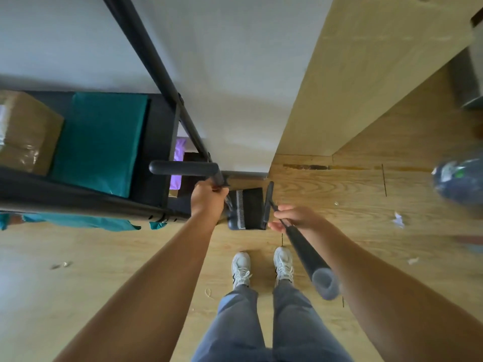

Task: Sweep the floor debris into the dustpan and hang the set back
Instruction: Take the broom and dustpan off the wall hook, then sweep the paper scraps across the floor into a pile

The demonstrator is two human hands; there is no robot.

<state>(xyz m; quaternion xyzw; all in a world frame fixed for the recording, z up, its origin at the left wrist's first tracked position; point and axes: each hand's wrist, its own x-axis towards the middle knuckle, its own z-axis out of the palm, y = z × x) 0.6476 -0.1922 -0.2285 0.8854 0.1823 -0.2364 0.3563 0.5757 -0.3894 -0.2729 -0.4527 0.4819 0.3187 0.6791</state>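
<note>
One dustpan (252,210) stood on the floor (104,270) at the foot of the wall (235,74), in the narrow gap between one black rack (156,48) and one wooden cabinet (366,74), just ahead of two white shoes (241,267). One broom (308,254) slanted down from the right, its head touching the dustpan's right edge. The left hand (207,198) had its fingers curled tight round a dark handle above the dustpan's left side; the right hand (292,220) held the broom's shaft in a loose pinch, fingers partly bent round it. Three pale scraps (398,219) lay on the floor to the right, well apart from the dustpan, and two small bits (61,264) lay far left. One box (26,126) sat on the rack's shelf. One blurred blue bag (460,178) lay at the right edge. The rack's front edge and the cabinet's corner hemmed the dustpan in; wide floor lay open left and right of the shoes.
</note>
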